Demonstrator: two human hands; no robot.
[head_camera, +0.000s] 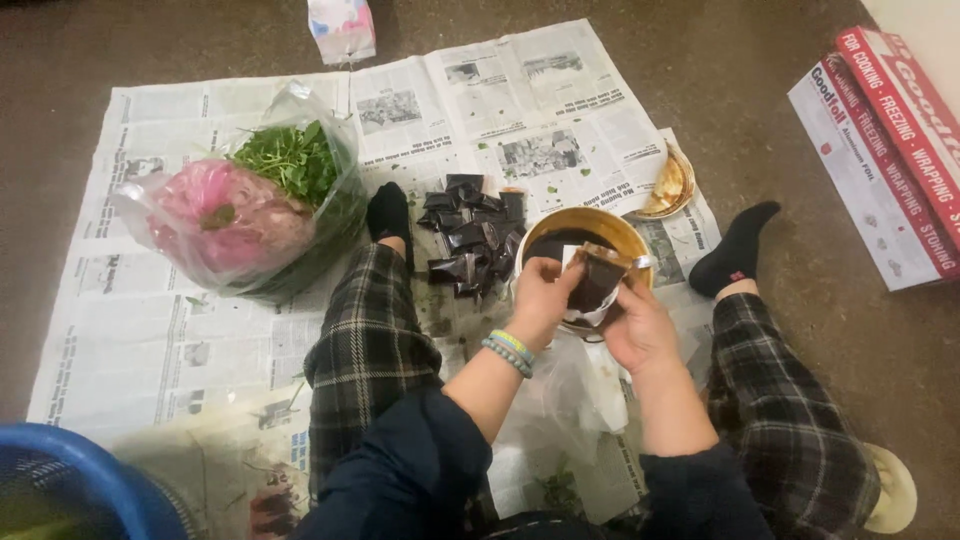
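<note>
I sit on the floor with newspaper (180, 330) spread under me. My left hand (542, 293) and my right hand (636, 325) together hold a small clear bag with dark brown sauce (597, 280) over a round metal bowl (626, 236) of the same dark liquid. A spoon handle (643, 263) shows by my right fingers. Just left of the bowl lies a pile of filled dark sauce bags (470, 235). Bracelets circle my left wrist.
A clear plastic bag of green herbs and a pink bundle (250, 200) sits at the left. A small brass dish (668, 186) lies beyond the bowl. Two foil boxes (885, 150) lie at the right, a blue basket (70, 485) at the bottom left, a carton (342, 28) at the top.
</note>
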